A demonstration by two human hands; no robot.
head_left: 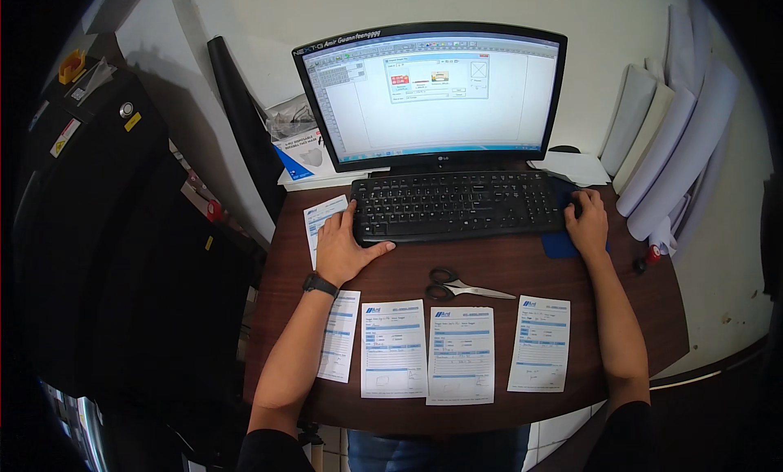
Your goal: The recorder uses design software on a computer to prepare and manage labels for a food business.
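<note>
While the keyboard lies with its long axis running left to right, the left hand, splayed wide, rests at its left end, and the right hand, nearer to the mouse, holds it just beyond the keyboard's right end, mostly hiding it.

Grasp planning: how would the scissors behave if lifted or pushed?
The scissors probably won't roll, since they lie flat. Likely stiff: the blades look metallic. Lifted by one side, they may pivot open; nothing visible binds them.
</note>
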